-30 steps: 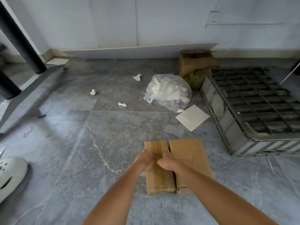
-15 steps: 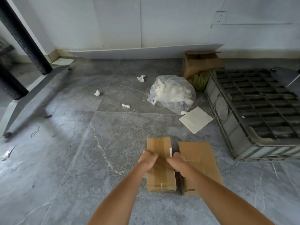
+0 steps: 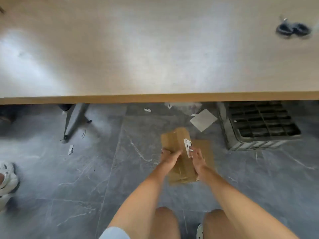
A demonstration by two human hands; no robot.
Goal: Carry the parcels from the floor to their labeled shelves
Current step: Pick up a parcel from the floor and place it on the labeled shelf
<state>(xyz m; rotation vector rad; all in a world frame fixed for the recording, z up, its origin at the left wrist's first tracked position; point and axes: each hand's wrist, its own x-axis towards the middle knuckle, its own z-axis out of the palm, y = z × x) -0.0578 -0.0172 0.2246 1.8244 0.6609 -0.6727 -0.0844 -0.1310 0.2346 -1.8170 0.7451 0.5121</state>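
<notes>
Both hands hold one brown box (image 3: 177, 149) up off the gray floor (image 3: 86, 178). The left hand (image 3: 170, 156) grips the box on its left side, with fingers wrapped around the edge. The right hand (image 3: 197, 157) presses flat on the right side, with fingers spread next to a white label (image 3: 187, 147). A second brown box (image 3: 206, 152) lies flat on the floor, just under and to the right of the first one. A dark plastic crate (image 3: 259, 125) sits on the floor to the right. A big wooden table (image 3: 155, 49) fills the top of the view.
</notes>
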